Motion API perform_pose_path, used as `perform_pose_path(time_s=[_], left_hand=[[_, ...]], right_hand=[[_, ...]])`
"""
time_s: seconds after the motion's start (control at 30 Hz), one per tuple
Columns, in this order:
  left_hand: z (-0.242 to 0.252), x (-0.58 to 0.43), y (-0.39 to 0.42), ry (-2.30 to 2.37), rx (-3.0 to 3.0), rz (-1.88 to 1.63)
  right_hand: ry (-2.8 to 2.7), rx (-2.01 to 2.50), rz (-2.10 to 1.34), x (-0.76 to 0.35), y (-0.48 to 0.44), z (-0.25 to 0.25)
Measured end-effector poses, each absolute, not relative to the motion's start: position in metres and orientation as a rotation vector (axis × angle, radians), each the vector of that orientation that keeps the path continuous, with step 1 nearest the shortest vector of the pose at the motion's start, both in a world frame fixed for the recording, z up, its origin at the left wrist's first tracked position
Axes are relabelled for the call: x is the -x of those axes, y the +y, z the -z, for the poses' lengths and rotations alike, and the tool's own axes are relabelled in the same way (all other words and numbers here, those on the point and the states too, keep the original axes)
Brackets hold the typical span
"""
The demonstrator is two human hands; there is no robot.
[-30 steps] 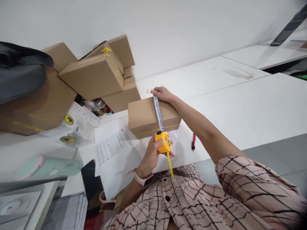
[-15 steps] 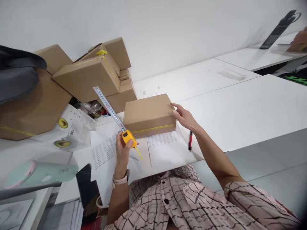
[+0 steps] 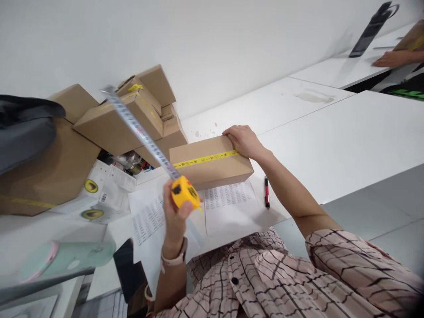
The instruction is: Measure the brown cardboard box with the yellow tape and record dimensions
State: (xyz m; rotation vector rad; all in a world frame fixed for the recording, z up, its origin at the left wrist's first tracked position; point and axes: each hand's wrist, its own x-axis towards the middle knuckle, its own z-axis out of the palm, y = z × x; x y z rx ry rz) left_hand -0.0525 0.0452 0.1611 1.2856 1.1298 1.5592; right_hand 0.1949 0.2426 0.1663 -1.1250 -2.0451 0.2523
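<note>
My left hand [image 3: 175,214] is closed around a yellow tape measure [image 3: 185,192], thumb on its front. Its silver blade extends up and to the left, in front of the stacked boxes. A small cardboard box [image 3: 215,170] with a strip of yellow printed tape along it sits tilted on the desk. My right hand [image 3: 243,140] grips the box's upper right edge, fingers curled over the far side. Printed sheets [image 3: 232,198] lie beneath and in front of the box. A red and black marker [image 3: 266,193] lies to the right of the sheets.
Cardboard boxes [image 3: 112,123] are stacked at the left, beside white cartons with avocado pictures [image 3: 102,194]. A mint-green bottle [image 3: 71,260] lies at the lower left. On the white desk [image 3: 331,141], a dark bottle [image 3: 369,33] stands far right, near another person's hand [image 3: 392,58].
My right hand has moved from the box's right side to grasp its upper edge. The box has turned, so its taped face shows more. The tape measure has shifted slightly right.
</note>
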Motion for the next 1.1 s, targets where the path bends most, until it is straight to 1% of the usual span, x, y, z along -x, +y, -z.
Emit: perform_pose_path(time_s=[0.13, 0.23, 0.33, 0.43, 0.57, 0.9, 1.1], left_hand=[[-0.132, 0.019, 0.019, 0.850, -1.116, -1.088], [-0.112, 0.011, 0.008, 0.787, -1.000, -0.954], [-0.105, 0.011, 0.002, 0.785, -0.959, -0.943], [-0.110, 0.010, -0.004, 0.760, -0.940, -0.949], [-0.118, 0.005, -0.009, 0.751, -0.912, -0.948], [-0.106, 0.005, -0.013, 0.683, -0.889, -0.882], [-0.103, 0.001, -0.015, 0.684, -0.885, -0.820]], right_hand=[[-2.106, 1.100, -0.295, -0.197, 0.242, -0.168], [-2.133, 1.115, -0.243, -0.198, 0.238, -0.170], [-2.194, 1.128, -0.112, -0.197, 0.234, -0.171], [-2.261, 1.106, 0.020, -0.196, 0.232, -0.172], [-2.314, 1.089, 0.107, -0.197, 0.233, -0.173], [-2.351, 1.145, 0.053, -0.197, 0.240, -0.172], [-2.352, 1.076, 0.099, -0.199, 0.241, -0.169]])
